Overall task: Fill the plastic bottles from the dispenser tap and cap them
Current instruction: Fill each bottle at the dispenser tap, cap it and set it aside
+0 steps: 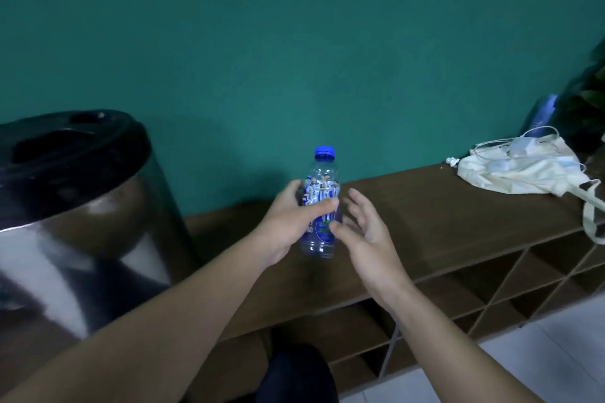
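A clear plastic bottle (pixel 321 193) with a blue cap (pixel 324 152) and a blue-and-white label stands upright over the brown wooden shelf top (pixel 425 216). My left hand (pixel 291 222) grips the bottle around its middle, thumb across the label. Just to the right of the bottle is my right hand (pixel 363 229), its fingers spread and straight and its thumb close to the bottle's lower part. The large dispenser (pixel 75 206), with a black lid and a shiny metal body, fills the left side. Its tap is not visible.
A cream cloth bag (pixel 517 173) with white cables and a charger on it lies at the right end of the shelf. A dark blue object (pixel 540 114) stands behind it. Open shelf compartments (pixel 491 291) run below the top, above a white tiled floor.
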A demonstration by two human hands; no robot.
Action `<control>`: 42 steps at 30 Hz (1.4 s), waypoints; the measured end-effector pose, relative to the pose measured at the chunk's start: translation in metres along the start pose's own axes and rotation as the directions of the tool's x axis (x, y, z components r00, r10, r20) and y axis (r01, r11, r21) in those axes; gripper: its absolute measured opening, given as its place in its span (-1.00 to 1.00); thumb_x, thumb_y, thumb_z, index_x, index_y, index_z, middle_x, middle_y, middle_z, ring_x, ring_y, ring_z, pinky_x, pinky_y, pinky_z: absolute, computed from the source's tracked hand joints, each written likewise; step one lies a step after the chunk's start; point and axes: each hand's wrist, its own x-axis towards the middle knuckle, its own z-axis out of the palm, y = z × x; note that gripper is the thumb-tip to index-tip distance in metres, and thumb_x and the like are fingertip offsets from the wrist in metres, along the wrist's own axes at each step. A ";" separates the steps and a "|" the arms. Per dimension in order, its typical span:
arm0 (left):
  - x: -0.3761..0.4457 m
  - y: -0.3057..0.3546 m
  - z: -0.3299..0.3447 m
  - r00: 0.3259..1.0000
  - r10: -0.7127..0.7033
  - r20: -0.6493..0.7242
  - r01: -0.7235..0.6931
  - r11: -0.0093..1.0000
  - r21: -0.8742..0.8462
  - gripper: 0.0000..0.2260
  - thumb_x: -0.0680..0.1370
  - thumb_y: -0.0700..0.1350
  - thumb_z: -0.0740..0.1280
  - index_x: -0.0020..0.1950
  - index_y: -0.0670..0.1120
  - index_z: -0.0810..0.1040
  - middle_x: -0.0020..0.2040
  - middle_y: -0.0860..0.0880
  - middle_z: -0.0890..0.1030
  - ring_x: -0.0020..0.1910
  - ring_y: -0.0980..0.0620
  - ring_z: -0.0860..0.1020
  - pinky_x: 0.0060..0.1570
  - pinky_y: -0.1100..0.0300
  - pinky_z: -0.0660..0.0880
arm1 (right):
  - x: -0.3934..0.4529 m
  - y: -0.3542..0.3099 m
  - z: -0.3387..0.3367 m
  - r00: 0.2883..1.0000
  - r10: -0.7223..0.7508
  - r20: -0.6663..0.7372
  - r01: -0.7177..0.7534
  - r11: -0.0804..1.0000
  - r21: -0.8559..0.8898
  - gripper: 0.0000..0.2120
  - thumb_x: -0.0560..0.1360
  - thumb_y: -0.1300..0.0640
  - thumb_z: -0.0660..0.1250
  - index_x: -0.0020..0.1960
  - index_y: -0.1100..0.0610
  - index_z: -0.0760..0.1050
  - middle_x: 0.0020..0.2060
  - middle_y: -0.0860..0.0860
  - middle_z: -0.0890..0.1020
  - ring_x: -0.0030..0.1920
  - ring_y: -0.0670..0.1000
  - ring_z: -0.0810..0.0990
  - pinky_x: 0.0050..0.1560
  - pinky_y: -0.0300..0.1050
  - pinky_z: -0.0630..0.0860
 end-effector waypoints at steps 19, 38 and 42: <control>-0.260 -0.039 -0.116 0.944 0.284 -0.170 -0.265 0.956 0.126 -0.39 0.57 -0.04 0.65 0.54 0.09 0.45 0.33 0.09 0.71 0.32 0.05 0.69 0.43 -0.18 0.59 | -0.114 -0.099 0.166 0.915 -0.270 0.300 0.370 0.860 -0.353 -0.79 0.61 -0.10 0.55 0.20 -0.07 0.67 0.04 -0.14 0.77 0.01 -0.14 0.76 0.17 -0.01 0.70; -0.298 -0.079 -0.137 0.944 0.268 -0.191 -0.242 0.959 0.150 -0.40 0.58 -0.24 0.61 0.54 0.05 0.46 0.32 0.11 0.68 0.36 0.06 0.65 0.45 -0.04 0.58 | -0.107 -0.132 0.181 0.665 -0.047 0.745 0.680 0.451 -0.578 -0.69 0.71 -0.17 0.40 -0.08 0.01 0.64 -0.31 0.02 0.60 -0.33 -0.09 0.40 -0.28 -0.16 0.35; -0.299 -0.085 -0.144 0.960 0.250 -0.130 -0.232 0.963 0.136 -0.43 0.58 -0.26 0.59 0.51 0.07 0.51 0.32 0.00 0.70 0.35 -0.06 0.67 0.45 -0.19 0.58 | -0.106 -0.135 0.167 0.545 0.065 0.836 0.765 0.371 -0.527 -0.84 0.78 -0.05 0.31 0.20 -0.06 0.65 -0.01 -0.10 0.72 -0.05 0.01 0.63 0.06 0.02 0.57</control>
